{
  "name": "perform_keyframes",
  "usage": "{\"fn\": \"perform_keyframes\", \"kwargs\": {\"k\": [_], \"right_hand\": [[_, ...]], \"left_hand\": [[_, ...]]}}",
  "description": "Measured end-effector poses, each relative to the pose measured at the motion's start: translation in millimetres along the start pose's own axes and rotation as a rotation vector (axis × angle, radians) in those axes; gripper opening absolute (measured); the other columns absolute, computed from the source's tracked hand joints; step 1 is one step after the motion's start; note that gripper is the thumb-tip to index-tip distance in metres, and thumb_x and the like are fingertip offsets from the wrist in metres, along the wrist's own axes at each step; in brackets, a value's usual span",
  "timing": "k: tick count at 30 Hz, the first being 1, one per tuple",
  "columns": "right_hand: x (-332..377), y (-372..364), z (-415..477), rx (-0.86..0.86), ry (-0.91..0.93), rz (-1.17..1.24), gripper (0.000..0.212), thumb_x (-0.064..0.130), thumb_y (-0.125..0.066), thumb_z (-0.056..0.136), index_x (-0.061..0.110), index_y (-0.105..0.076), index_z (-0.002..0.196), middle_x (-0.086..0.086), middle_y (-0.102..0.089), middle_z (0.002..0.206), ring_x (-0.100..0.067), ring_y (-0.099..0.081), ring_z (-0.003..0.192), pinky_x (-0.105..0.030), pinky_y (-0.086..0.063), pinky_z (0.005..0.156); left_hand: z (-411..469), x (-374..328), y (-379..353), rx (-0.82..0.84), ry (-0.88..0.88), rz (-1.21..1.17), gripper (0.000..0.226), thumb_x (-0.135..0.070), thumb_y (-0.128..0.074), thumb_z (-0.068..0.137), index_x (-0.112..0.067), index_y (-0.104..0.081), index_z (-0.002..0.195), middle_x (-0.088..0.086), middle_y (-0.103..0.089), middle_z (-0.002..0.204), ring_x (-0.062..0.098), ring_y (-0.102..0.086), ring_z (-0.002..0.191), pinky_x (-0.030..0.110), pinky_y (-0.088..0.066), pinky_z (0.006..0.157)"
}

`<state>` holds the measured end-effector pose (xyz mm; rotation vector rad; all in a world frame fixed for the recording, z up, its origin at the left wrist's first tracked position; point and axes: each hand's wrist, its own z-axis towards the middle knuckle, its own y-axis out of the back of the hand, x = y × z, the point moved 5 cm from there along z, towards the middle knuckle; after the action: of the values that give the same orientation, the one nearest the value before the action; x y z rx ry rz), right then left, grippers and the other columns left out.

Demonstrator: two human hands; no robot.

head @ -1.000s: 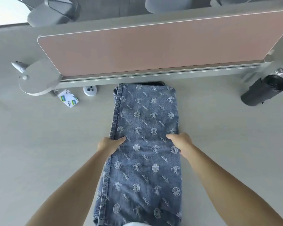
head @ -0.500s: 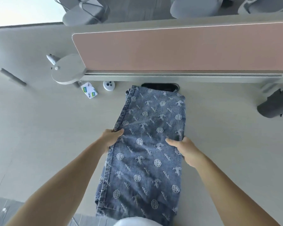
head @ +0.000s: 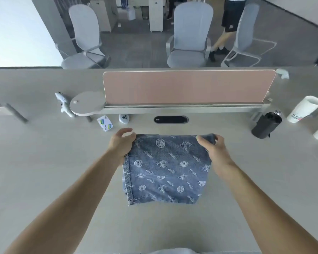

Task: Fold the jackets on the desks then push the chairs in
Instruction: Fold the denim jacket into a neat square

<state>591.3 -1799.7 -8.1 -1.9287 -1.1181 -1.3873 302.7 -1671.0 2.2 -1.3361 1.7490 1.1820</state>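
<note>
A blue denim jacket (head: 166, 169) with a white woven pattern lies folded into a compact rectangle on the pale desk (head: 44, 171). My left hand (head: 122, 143) holds its far left corner, fingers curled around the fabric edge. My right hand (head: 213, 148) pinches the far right corner, which is lifted a little off the desk. Three grey office chairs stand beyond the desk: one on the left (head: 84, 39), one in the middle (head: 189, 37) and one on the right (head: 246, 35), all pulled back from it.
A pink divider panel (head: 187, 87) runs across the desk behind the jacket, with a cable slot (head: 170, 119) below it. A small card box (head: 105, 123) and white round device (head: 124, 118) lie left; a black cylinder (head: 266, 124) and white cups (head: 303, 109) stand right. A person walks behind the chairs.
The long jacket strip has been folded in half, near end over far end. Both hands moved from its middle to the far corners. The view tilted up, revealing the chairs.
</note>
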Motion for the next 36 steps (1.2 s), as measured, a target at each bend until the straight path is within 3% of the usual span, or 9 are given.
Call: {"fn": "perform_keyframes", "kwargs": {"k": [2, 5, 8, 12, 19, 26, 30, 34, 36], "right_hand": [[9.0, -0.8, -14.5, 0.004, 0.022, -0.070, 0.066, 0.029, -0.087, 0.075, 0.017, -0.044, 0.122, -0.004, -0.062, 0.115, -0.011, -0.060, 0.091, -0.026, -0.049, 0.078], [23.8, 5.3, -23.2, -0.039, 0.051, -0.068, 0.075, 0.017, -0.076, 0.088, 0.024, -0.030, 0.147, 0.008, -0.056, 0.099, -0.002, -0.053, 0.078, -0.017, -0.041, 0.063], [50.6, 11.1, -21.3, -0.049, 0.152, -0.159, 0.044, 0.021, -0.077, 0.087, 0.029, -0.060, 0.126, 0.000, -0.057, 0.087, -0.019, -0.052, 0.076, -0.025, -0.040, 0.061], [79.9, 15.2, -9.3, -0.065, 0.173, -0.199, 0.009, 0.015, -0.076, 0.087, 0.020, -0.072, 0.092, 0.004, -0.066, 0.090, -0.010, -0.056, 0.083, -0.015, -0.041, 0.065], [115.1, 11.8, 45.2, -0.079, -0.065, -0.267, 0.013, 0.028, -0.086, 0.073, 0.021, -0.076, 0.078, 0.001, -0.070, 0.104, -0.023, -0.064, 0.099, -0.041, -0.051, 0.096], [199.5, 9.8, 51.5, -0.128, 0.139, -0.120, 0.016, 0.028, -0.077, 0.079, 0.021, -0.073, 0.093, -0.001, -0.064, 0.109, -0.025, -0.059, 0.107, -0.041, -0.046, 0.101], [196.1, 10.0, 17.1, -0.097, 0.239, -0.134, 0.007, 0.029, -0.067, 0.094, 0.031, -0.072, 0.098, 0.016, -0.059, 0.102, -0.014, -0.050, 0.110, -0.037, -0.037, 0.104], [110.6, 13.8, -21.4, -0.086, 0.233, -0.368, 0.032, 0.045, -0.046, 0.103, 0.027, -0.072, 0.109, 0.003, -0.062, 0.092, -0.014, -0.056, 0.086, -0.028, -0.044, 0.083], [36.5, 17.0, -39.5, -0.059, 0.121, -0.398, 0.037, 0.041, -0.045, 0.104, 0.019, -0.075, 0.104, -0.011, -0.068, 0.109, -0.025, -0.062, 0.101, -0.025, -0.044, 0.073]], "left_hand": [[-4.5, -9.8, 1.8, 0.040, -0.001, -0.048, 0.016, -0.022, -0.062, 0.097, -0.023, -0.069, 0.111, 0.002, -0.063, 0.086, 0.020, -0.058, 0.074, 0.027, -0.048, 0.070], [-10.5, -22.1, 5.3, 0.104, 0.009, -0.098, 0.005, -0.023, -0.068, 0.094, -0.025, -0.073, 0.095, 0.011, -0.071, 0.105, 0.031, -0.068, 0.102, 0.044, -0.056, 0.095], [-11.2, -41.8, 9.0, 0.174, -0.022, -0.103, 0.011, -0.016, -0.069, 0.093, -0.024, -0.074, 0.087, 0.007, -0.072, 0.103, 0.025, -0.066, 0.095, 0.043, -0.055, 0.095], [-11.3, -70.3, 9.3, 0.280, -0.107, 0.096, 0.015, -0.015, -0.066, 0.091, -0.025, -0.070, 0.081, 0.000, -0.058, 0.075, 0.020, -0.043, 0.064, 0.027, -0.034, 0.065], [8.3, -116.4, -3.6, 0.263, -0.134, 0.338, 0.017, -0.025, -0.066, 0.086, -0.010, -0.065, 0.091, 0.008, -0.048, 0.078, 0.020, -0.043, 0.070, 0.030, -0.031, 0.062], [-7.1, -189.7, 9.7, 0.183, -0.357, 0.040, 0.008, -0.021, -0.063, 0.093, -0.017, -0.066, 0.087, 0.004, -0.060, 0.083, 0.020, -0.053, 0.077, 0.030, -0.040, 0.074], [-17.9, -161.2, 17.7, 0.241, -0.308, -0.080, 0.013, -0.029, -0.062, 0.096, -0.017, -0.067, 0.097, 0.002, -0.068, 0.094, 0.021, -0.062, 0.089, 0.030, -0.047, 0.077], [-26.6, -64.8, 16.7, 0.284, -0.181, -0.106, 0.008, -0.022, -0.062, 0.096, -0.020, -0.068, 0.092, 0.002, -0.069, 0.095, 0.020, -0.062, 0.089, 0.031, -0.045, 0.076], [-31.6, 9.9, 11.6, 0.328, -0.059, -0.060, 0.011, -0.026, -0.067, 0.093, -0.018, -0.066, 0.102, 0.003, -0.069, 0.099, 0.021, -0.063, 0.094, 0.033, -0.048, 0.082]]}}
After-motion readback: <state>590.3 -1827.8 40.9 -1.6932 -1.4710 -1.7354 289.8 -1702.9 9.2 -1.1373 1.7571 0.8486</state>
